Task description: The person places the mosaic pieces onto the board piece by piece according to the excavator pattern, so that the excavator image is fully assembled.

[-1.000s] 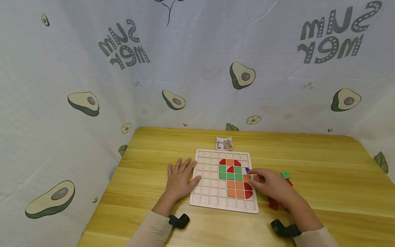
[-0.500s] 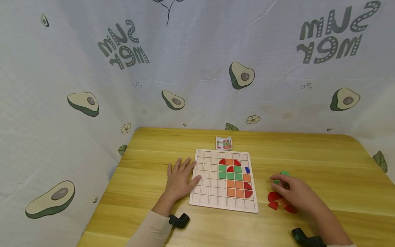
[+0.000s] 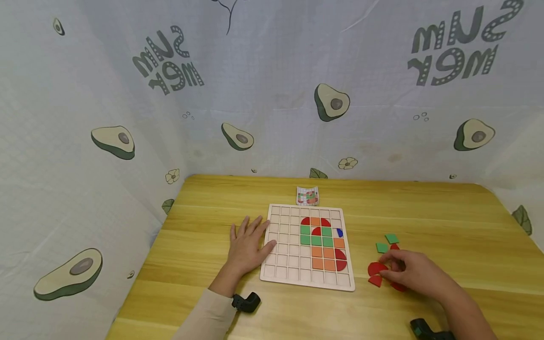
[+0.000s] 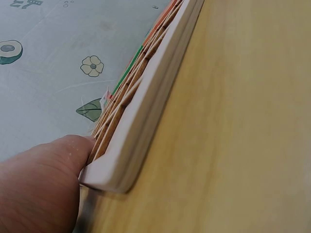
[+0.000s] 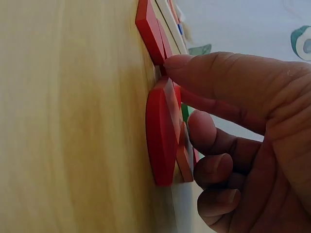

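Note:
The left hand point(image 3: 246, 245) rests with spread fingers at the left edge of a pale wooden grid board point(image 3: 282, 259); its thumb lies on the board's frame. Red, green and orange tiles and a blue piece point(image 3: 340, 233) sit in cells on the board's right half. Right of the board, the right hand point(image 3: 418, 274) hovers low over a loose cluster, thumb and index finger apart beside a red rounded piece point(image 3: 376, 268). The right wrist view shows the thumb tip against or just above red pieces point(image 5: 160, 136), with an orange tile point(image 5: 184, 158) behind them.
A small curved pattern card point(image 3: 307, 196) stands behind the board. Two green square tiles point(image 3: 392, 238) lie beyond the right hand, and a red quarter piece point(image 3: 375, 281) lies in front of it. A printed curtain point(image 3: 272, 94) hangs behind the wooden table point(image 3: 204, 208).
The right hand has left the blue piece on the board and moved right, then down from the green tiles to the red pieces. The left hand stays put.

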A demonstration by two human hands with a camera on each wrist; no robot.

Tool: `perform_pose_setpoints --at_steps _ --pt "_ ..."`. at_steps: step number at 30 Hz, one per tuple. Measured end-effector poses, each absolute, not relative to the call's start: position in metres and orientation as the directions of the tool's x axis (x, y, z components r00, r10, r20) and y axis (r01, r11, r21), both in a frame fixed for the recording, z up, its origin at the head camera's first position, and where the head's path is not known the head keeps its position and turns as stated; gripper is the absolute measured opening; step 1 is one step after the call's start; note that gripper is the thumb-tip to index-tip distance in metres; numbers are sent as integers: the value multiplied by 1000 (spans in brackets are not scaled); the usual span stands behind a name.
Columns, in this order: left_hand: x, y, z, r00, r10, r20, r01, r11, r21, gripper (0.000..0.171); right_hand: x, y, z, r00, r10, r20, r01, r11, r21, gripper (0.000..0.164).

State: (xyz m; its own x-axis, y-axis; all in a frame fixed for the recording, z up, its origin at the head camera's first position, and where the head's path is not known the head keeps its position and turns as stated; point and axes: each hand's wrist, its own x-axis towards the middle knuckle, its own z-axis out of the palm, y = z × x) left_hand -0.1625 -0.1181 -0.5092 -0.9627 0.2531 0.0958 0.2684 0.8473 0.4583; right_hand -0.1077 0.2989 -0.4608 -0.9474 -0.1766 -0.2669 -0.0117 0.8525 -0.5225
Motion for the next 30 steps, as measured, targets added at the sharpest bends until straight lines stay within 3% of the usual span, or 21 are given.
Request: perform_pose_setpoints --at_steps 17,30 --pt "-163 -118 -512 -964 251 92 265 852 452 62 -113 281 -461 -935 -241 -258 -81 858 -507 30" --pt "-163 -119 -511 -964 252 82 261 855 448 62 -113 269 -460 -942 -259 -213 -125 860 -495 18"
